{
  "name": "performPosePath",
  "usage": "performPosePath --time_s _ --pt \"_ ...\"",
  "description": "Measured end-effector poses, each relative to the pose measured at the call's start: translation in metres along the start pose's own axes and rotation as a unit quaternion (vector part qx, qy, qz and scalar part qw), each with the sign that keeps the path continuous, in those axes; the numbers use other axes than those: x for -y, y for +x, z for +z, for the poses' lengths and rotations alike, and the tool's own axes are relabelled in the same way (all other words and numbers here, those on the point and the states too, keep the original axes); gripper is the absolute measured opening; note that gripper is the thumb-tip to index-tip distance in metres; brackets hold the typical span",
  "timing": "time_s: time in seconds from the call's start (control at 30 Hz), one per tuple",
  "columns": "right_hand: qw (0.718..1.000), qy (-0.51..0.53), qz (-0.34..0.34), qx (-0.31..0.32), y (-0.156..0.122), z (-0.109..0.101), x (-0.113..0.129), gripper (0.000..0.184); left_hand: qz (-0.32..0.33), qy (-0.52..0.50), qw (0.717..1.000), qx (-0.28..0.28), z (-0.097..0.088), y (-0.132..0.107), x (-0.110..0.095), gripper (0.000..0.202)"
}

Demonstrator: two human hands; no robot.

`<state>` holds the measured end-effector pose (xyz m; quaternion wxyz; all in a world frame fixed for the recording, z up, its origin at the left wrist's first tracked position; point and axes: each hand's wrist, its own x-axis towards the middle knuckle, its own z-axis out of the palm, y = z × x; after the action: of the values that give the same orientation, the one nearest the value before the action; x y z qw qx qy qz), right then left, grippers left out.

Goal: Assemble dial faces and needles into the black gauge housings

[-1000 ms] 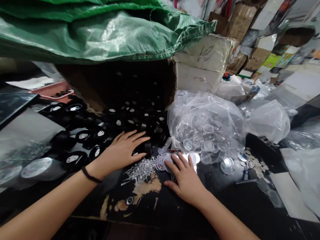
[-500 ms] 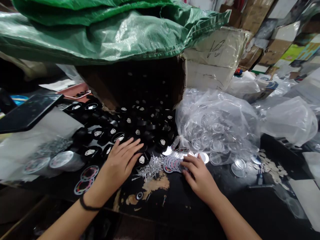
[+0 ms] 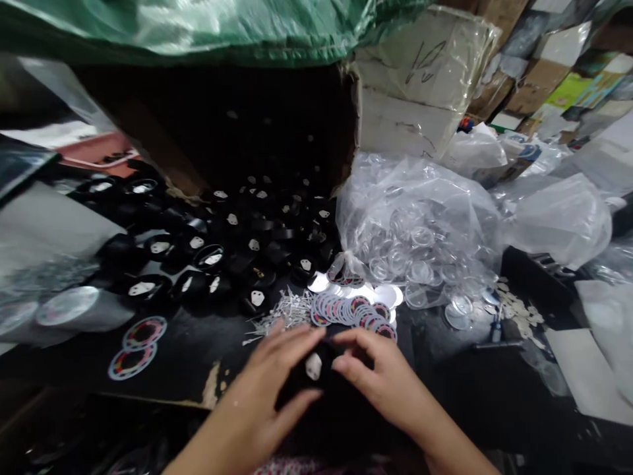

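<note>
**Black round part held between both hands at the table's near edge**

The black disc, its pale centre tab facing up, sits between both hands, in front of the fanned row of printed discs. The left hand grips it from the left with thumb below; the right hand pinches its right edge, fingers narrow. Left of the row lies the loose pin pile; behind it, the bag of clear covers. In the inspector's judgement, a level disc and edge-only grip serve best.
</note>
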<state>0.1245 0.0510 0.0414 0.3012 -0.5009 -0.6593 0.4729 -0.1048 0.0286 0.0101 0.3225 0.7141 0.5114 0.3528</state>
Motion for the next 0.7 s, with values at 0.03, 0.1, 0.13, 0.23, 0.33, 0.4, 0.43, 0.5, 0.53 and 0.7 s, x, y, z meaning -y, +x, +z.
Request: performPosePath --time_s 0.03,0.1,0.13,0.23,0.33,0.4,0.43,0.5,0.53,0.7 --pt "0.999 0.035 0.028 0.016 -0.003 0.003 0.003 0.026 -0.046 -0.07 0.996 0.016 0.012 -0.009 -0.009 0.058" --pt "0.995 0.078 0.062 0.02 -0.007 0.008 0.007 0.023 -0.168 -0.229 0.959 0.011 0.034 -0.021 -0.022 0.058" --pt "0.993 0.086 0.075 0.013 -0.009 0.009 0.008 0.022 -0.234 -0.313 0.92 -0.003 0.043 -0.025 -0.026 0.055" --pt "0.993 0.07 0.095 0.025 -0.015 0.002 0.006 0.022 -0.381 -0.511 0.77 -0.028 0.058 -0.028 -0.027 0.046" --pt "0.995 -0.022 0.095 0.003 -0.021 -0.018 -0.003 0.021 -0.415 -0.574 0.705 -0.046 0.06 -0.029 -0.023 0.041" --pt "0.984 -0.144 0.094 -0.055 -0.024 -0.033 -0.013 0.029 -0.409 -0.578 0.704 -0.063 0.058 -0.029 -0.022 0.042" --pt "0.971 -0.206 0.095 -0.076 -0.024 -0.039 -0.018 0.035 -0.41 -0.576 0.704 -0.07 0.058 -0.029 -0.022 0.044" --pt "0.948 -0.289 0.1 -0.083 -0.023 -0.044 -0.027 0.042 -0.418 -0.571 0.702 -0.074 0.057 -0.025 -0.026 0.05" --pt "0.943 -0.307 0.104 -0.077 -0.021 -0.045 -0.03 0.041 -0.425 -0.571 0.699 -0.073 0.056 -0.022 -0.028 0.053" --pt "0.945 -0.296 0.106 -0.085 -0.009 -0.036 -0.035 0.034 -0.432 -0.585 0.683 -0.064 0.055 -0.014 -0.038 0.059"
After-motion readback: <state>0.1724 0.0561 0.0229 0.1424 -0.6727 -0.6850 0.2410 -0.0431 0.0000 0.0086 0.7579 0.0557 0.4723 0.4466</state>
